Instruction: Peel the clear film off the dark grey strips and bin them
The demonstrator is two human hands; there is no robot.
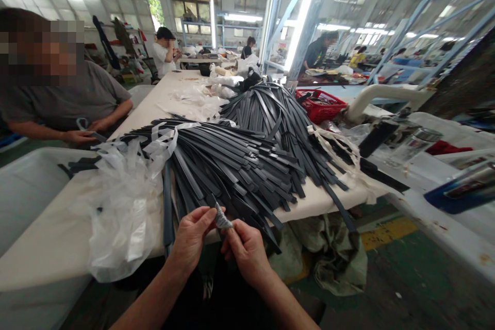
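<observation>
Pinched between my two hands at the table's front edge is a small grey ribbed piece (221, 218); its exact kind is unclear. My left hand (194, 234) grips its upper left end between thumb and finger, close to a dark strap end. Closed fingers of my right hand (247, 248) hold its lower right end. Just beyond them, a fanned bundle of black straps (228, 160) lies on the table (50, 247), tied with a white band (170, 142). Behind it another heap of black straps (266, 108) hangs partly over the edge.
A crumpled clear plastic bag (119, 216) droops over the front edge at left. A co-worker (77, 98) sits beyond a white bin (23, 185). At right are a red basket (320, 105), a glass jar (413, 147) and a blue bottle (464, 188). Green sacking (336, 258) lies below.
</observation>
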